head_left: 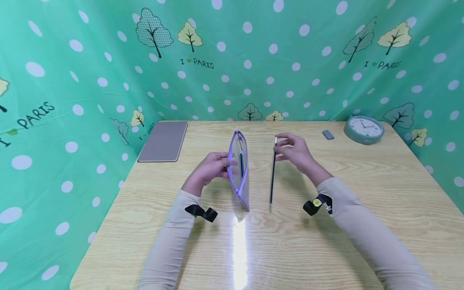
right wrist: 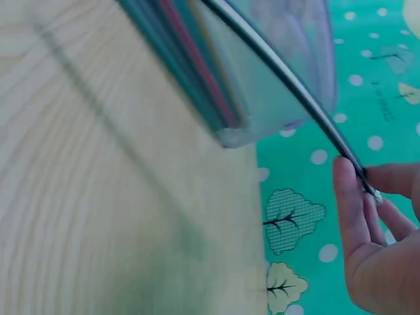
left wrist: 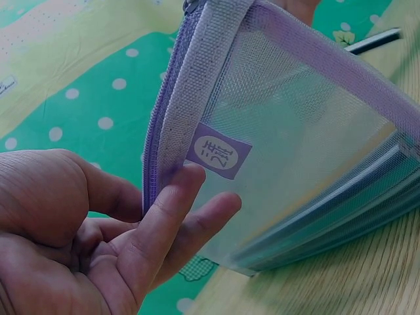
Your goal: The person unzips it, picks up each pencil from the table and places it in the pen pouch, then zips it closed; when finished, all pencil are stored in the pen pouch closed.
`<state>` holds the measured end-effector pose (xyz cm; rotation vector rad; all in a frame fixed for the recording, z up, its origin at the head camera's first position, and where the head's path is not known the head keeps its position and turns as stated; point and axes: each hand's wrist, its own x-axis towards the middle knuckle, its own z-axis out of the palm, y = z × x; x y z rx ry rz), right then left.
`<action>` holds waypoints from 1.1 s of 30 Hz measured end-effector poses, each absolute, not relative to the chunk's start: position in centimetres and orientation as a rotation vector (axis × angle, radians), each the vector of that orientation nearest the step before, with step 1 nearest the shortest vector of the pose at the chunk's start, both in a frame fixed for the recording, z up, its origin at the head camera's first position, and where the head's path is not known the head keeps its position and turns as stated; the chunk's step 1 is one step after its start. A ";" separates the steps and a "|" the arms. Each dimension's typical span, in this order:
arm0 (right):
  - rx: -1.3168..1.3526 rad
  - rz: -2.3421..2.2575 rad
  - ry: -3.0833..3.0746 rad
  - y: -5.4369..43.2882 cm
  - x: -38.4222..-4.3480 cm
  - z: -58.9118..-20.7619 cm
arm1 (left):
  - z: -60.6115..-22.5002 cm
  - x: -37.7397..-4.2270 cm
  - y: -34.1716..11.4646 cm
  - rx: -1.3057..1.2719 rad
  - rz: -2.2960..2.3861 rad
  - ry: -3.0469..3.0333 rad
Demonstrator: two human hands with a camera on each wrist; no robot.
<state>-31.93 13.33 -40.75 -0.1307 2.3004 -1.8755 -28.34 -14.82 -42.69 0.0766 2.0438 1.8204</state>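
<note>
My left hand (head_left: 210, 168) pinches the zipper-side edge of a see-through mesh pencil pouch (left wrist: 282, 118) with purple trim and a small purple label (left wrist: 220, 152). In the head view the pouch stands on edge, its zipped mouth spread open toward me. Several pencils (right wrist: 197, 59) lie along the bottom inside it. To its right, my right hand (head_left: 296, 152) holds a long dark pencil (head_left: 272, 177) by its silvery upper end, between thumb and fingers. That pencil hangs nearly upright, outside the pouch and apart from it in the head view.
A grey-brown notebook (head_left: 163, 141) lies at the table's back left. Toward the back right are a small blue-grey eraser-like block (head_left: 328, 134) and a round green-rimmed clock (head_left: 364, 129). A green dotted cloth (head_left: 253, 88) hangs behind the wooden table (head_left: 290, 249).
</note>
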 end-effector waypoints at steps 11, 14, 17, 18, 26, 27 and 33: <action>0.008 -2.283 2.234 11.7 -32.4 -37.9 | -42.8 -28.1 -14.9 0.097 1.824 2.033; -0.018 -2.354 2.180 10.6 -32.0 -37.3 | -42.8 -28.1 -15.0 0.094 1.818 2.035; -0.062 -2.417 2.131 9.5 -31.7 -36.7 | -42.8 -28.1 -15.0 0.098 1.819 2.035; -0.082 -2.440 2.113 9.2 -31.6 -36.5 | -42.8 -28.1 -15.0 0.102 1.820 2.036; -0.147 -2.471 2.083 7.3 -31.2 -36.8 | -42.6 -28.1 -14.9 0.093 1.819 2.046; -0.157 -2.461 2.092 7.2 -31.1 -37.0 | -42.6 -28.1 -14.9 0.091 1.818 2.046; -0.249 -2.415 2.109 6.5 -30.7 -37.3 | -42.6 -28.3 -14.8 0.079 1.817 2.051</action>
